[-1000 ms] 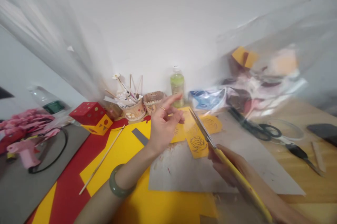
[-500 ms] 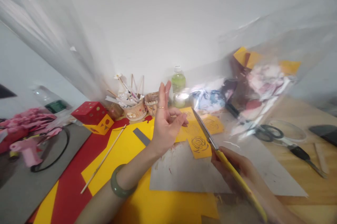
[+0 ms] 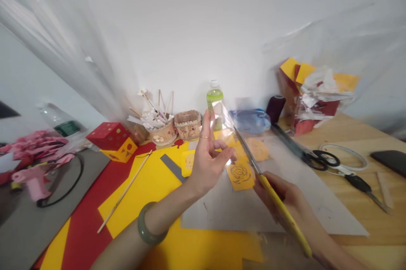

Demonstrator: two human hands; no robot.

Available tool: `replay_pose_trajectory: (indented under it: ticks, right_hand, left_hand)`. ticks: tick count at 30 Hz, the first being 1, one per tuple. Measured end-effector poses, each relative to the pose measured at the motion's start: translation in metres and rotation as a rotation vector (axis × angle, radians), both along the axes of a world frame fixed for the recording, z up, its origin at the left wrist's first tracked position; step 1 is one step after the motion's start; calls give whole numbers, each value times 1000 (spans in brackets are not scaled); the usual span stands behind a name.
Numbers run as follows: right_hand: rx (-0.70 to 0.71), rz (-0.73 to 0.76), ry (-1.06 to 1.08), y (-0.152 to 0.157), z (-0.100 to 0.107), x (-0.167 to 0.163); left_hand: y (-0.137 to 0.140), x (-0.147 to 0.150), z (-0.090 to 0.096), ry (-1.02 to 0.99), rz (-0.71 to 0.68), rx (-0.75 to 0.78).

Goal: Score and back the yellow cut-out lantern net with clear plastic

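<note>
My left hand (image 3: 207,160), with a green bangle at the wrist, has its thumb and fingers closed on a small piece of clear plastic film (image 3: 223,114). The film stands up past the fingertips and catches the light. My right hand (image 3: 279,196) grips scissors (image 3: 272,196) with yellow handles, seen edge-on. Their metal blades point up and away, close to the film's right edge; whether they touch it I cannot tell. Below lies a yellow paper square with a cut-out rose pattern (image 3: 240,175), on a grey-white sheet (image 3: 304,189).
At the back stand a green drink bottle (image 3: 215,94) and decorated pots (image 3: 163,132). A red and yellow box (image 3: 112,141), a stick (image 3: 125,191) and a pink glue gun (image 3: 33,183) are left. Black-handled scissors (image 3: 358,181) and a phone-like black object (image 3: 391,161) lie right.
The large clear film that blurred the things at right no longer covers them. My left hand has shifted right, and a small bright film piece now shows at its fingers. The scissors stay nearly in place.
</note>
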State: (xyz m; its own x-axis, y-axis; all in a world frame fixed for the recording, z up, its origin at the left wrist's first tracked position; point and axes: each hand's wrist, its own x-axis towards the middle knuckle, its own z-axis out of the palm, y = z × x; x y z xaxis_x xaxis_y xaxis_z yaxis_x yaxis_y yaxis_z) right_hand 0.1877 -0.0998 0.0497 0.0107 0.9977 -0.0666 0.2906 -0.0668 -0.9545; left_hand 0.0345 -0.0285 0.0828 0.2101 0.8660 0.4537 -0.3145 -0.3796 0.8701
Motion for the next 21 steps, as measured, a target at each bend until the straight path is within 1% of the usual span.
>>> replay_pose_trajectory:
  ticks: [6, 10, 13, 15, 18, 21]
  right_hand:
    - [51, 39, 34, 8, -2, 3]
    - [5, 23, 61, 9, -3, 0]
    - [-12, -4, 57, 11, -7, -1]
    - [17, 9, 56, 15, -10, -1]
    - [109, 55, 51, 20, -8, -1]
    - [144, 43, 35, 20, -4, -3]
  left_hand:
    - [-6, 2, -6, 22, -105, -14]
    - [-8, 1, -7, 8, -102, -14]
    - [-8, -1, -5, 19, -91, -30]
    - [-9, -3, -4, 38, -102, -42]
    - [-11, -5, -4, 54, -130, -53]
    - [-13, -6, -5, 41, -153, -62]
